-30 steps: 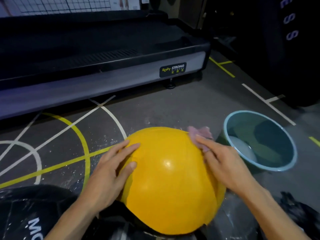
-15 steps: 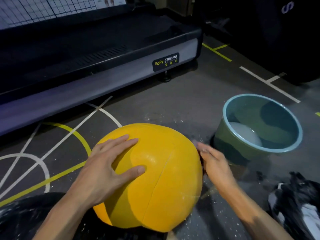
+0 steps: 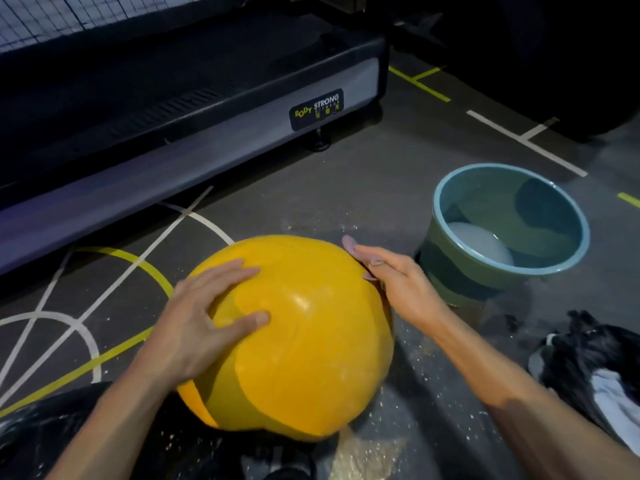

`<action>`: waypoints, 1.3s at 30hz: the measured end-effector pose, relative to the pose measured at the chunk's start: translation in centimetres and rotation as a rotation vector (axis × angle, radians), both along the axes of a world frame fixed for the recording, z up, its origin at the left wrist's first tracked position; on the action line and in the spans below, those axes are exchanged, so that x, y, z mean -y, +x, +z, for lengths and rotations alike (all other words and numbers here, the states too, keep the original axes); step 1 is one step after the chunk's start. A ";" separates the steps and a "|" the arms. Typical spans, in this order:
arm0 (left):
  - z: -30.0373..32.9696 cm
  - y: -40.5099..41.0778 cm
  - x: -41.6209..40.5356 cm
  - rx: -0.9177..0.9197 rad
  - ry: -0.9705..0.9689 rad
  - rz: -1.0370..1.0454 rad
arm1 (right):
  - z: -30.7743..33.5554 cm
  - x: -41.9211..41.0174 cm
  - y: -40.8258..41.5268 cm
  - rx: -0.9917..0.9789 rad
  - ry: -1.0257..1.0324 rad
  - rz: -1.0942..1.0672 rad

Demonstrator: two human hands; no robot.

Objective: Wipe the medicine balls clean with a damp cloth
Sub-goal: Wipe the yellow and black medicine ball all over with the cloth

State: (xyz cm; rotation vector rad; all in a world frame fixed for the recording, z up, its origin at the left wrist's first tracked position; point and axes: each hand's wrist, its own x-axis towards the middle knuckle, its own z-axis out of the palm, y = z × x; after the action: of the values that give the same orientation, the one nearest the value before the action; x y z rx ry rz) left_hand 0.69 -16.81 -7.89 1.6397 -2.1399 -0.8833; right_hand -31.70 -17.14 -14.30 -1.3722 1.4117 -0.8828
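A yellow ball (image 3: 298, 341) sits low in the middle, on the dark floor (image 3: 346, 188) with white and yellow lines. The left hand (image 3: 204, 320) lies flat on the ball's left side, fingers spread. The right hand (image 3: 398, 282) presses a pink cloth (image 3: 349, 244) against the ball's upper right side; only a small part of the cloth shows past the fingers. A bucket (image 3: 446, 271) with a blue rim stands near on the right, with water and 1 pale round thing inside. Behind is a treadmill (image 3: 194, 109) with a "BODY STRONG" label (image 3: 317, 109). White specks lie on the floor around the ball.
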 end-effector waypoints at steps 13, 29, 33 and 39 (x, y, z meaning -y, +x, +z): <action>1.9 -1.6 3.0 0.170 -0.152 -0.092 | 0.2 -1.4 2.9 0.257 -0.033 -0.337; 1.8 -1.8 6.2 0.106 -0.119 0.047 | -2.7 -4.0 9.3 0.131 -0.324 -0.414; 2.1 -1.7 5.6 0.077 -0.101 0.080 | -2.6 -2.5 8.7 0.309 -0.102 -0.566; 2.2 -0.1 5.6 0.027 -0.067 0.145 | -4.7 -3.0 9.0 0.563 0.508 -0.762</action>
State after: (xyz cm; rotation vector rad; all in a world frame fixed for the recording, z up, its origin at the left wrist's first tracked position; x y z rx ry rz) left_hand 0.54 -22.45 -5.73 1.7570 -2.0149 -0.7425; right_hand -22.68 -14.15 -19.05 -0.1436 1.5506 -1.1572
